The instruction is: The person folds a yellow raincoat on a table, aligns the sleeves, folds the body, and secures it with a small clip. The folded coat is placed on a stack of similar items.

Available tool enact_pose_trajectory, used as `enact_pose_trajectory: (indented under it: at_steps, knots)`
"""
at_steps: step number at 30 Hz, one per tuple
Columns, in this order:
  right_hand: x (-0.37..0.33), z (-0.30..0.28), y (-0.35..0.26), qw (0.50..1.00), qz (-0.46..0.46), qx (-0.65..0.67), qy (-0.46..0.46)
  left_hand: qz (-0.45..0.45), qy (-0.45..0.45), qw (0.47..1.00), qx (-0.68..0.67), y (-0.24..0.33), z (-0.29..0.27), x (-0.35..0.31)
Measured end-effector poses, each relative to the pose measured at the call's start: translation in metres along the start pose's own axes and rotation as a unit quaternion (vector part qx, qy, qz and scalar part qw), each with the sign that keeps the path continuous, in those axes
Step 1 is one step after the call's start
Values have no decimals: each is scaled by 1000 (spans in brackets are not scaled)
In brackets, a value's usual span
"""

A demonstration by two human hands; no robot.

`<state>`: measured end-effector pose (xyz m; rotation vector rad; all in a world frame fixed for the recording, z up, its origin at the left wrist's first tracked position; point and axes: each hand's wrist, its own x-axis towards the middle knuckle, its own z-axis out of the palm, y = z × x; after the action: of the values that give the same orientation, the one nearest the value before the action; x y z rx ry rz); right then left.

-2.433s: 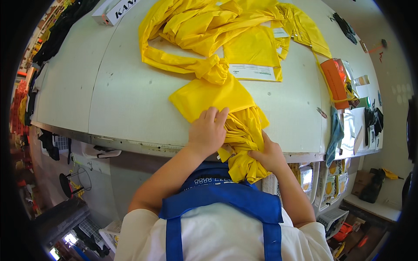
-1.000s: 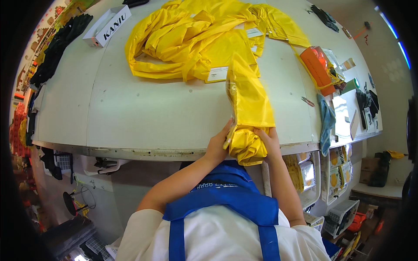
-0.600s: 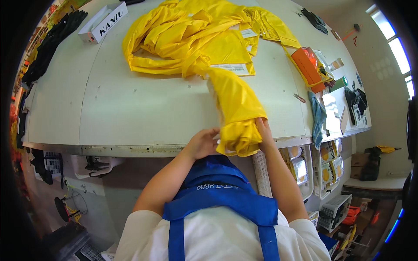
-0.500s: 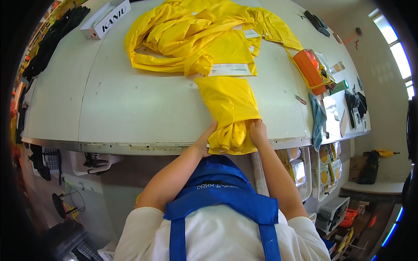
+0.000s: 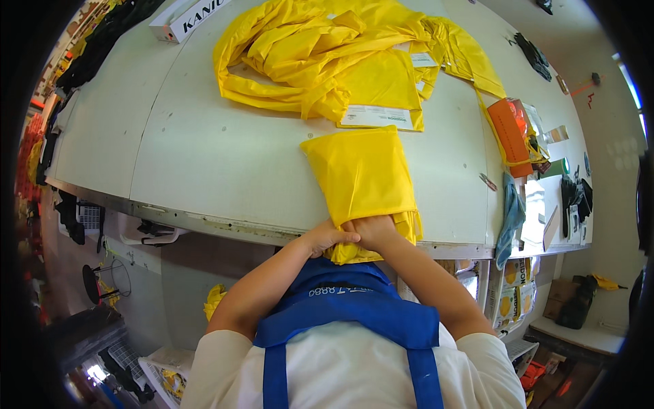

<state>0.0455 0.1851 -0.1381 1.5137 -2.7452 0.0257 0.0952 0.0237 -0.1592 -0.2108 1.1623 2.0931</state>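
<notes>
A flat yellow pouch of coated fabric (image 5: pixel 364 167) lies on the table before me, its mouth toward my body. Bunched yellow fabric (image 5: pixel 355 255) hangs from that mouth over the table's edge. My left hand (image 5: pixel 325 238) is closed on the pouch's left side near the opening, its thumb pointing right. Close beside it, my right hand (image 5: pixel 373 232) reaches under the pouch's upper layer, which hides its fingers. Beyond the pouch a large heap of yellow garments (image 5: pixel 293 61) is spread out, with a white printed label (image 5: pixel 378 116) at its near edge.
On the right of the table (image 5: pixel 197 163) are an orange box (image 5: pixel 509 136), a small red-handled tool (image 5: pixel 488 182), a blue cloth (image 5: pixel 512 221) over the edge and a green roll (image 5: pixel 558 167). A white box (image 5: pixel 187 20) and dark garments (image 5: pixel 88 61) occupy the far left.
My right hand has moved left from the pouch's right side into its mouth, close to my left hand. The bunched fabric is now more covered. The view has shifted slightly.
</notes>
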Motion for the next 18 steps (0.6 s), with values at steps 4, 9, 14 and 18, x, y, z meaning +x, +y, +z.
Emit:
enact_pose_trajectory:
  at_steps: [4, 9, 14, 18]
  knots:
    - [28, -33, 31, 954, 133, 254, -81, 44, 45, 997, -50, -25, -8, -1]
    - [5, 2, 49, 967, 177, 166, -75, 51, 160, 986, -11, -25, 10, 4]
    - [7, 19, 21, 972, 168, 161, -34, 9, 78, 994, 76, 0, 10, 0]
    - [31, 25, 34, 971, 158, 177, -34, 4, 71, 994, 81, -9, -4, 5]
